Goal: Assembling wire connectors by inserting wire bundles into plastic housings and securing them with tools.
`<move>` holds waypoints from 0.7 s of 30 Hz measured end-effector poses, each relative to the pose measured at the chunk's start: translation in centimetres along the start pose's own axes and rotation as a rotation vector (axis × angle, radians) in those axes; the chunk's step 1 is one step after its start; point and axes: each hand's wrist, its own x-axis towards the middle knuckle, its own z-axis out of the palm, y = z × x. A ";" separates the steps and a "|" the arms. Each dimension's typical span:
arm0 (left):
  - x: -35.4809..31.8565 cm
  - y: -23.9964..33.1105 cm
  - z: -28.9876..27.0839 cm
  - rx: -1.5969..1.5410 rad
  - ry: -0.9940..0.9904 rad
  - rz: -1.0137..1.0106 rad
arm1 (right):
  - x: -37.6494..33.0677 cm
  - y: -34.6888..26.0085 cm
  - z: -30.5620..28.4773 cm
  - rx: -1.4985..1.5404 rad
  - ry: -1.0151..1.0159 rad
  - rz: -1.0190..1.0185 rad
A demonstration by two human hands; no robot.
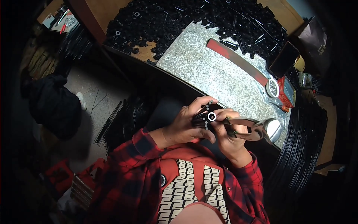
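Note:
My left hand (182, 125) is curled around a bundle of thin black rods (200, 120), held end-on above my lap. The rods have small pale round tips, fanned above and below a white-rimmed tube end (212, 117). It looks like a folded umbrella frame, though most of it is hidden by my fingers. My right hand (227, 136) is closed, with thumb and fingertips beside the tube end. It also holds a plier-like tool (255, 130), whose handles lie against my fingers and whose bulk points right. A shiny rounded metal piece (274, 130) shows at the tool's far end.
A speckled worktop (190, 59) lies ahead, with a red-and-grey strip (238, 61) across it. Small black parts (179, 18) are heaped behind. A white cup (272, 87), red box (286, 93) and phone (284, 59) stand right. Black rod bundles (302, 145) hang beside the table.

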 end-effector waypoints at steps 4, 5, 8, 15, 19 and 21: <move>-0.1 0.1 -0.1 0.046 -0.015 -0.004 | 0.3 0.4 -0.3 -0.121 0.009 -0.044; -0.1 0.2 -0.1 0.046 -0.017 -0.001 | 0.3 0.6 -0.5 -0.194 0.004 -0.111; -0.2 0.7 0.0 -0.055 -0.017 -0.109 | 0.8 0.5 -0.4 -0.271 0.019 -0.185; -0.2 0.8 0.3 -0.024 0.065 -0.184 | 0.3 0.3 -0.2 -0.257 0.013 -0.107; -0.1 1.1 0.1 -0.079 0.066 -0.226 | 0.4 0.3 0.1 -0.272 0.043 -0.145; -0.2 0.9 0.1 -0.075 0.049 -0.205 | 0.5 0.4 0.2 -0.276 0.054 -0.152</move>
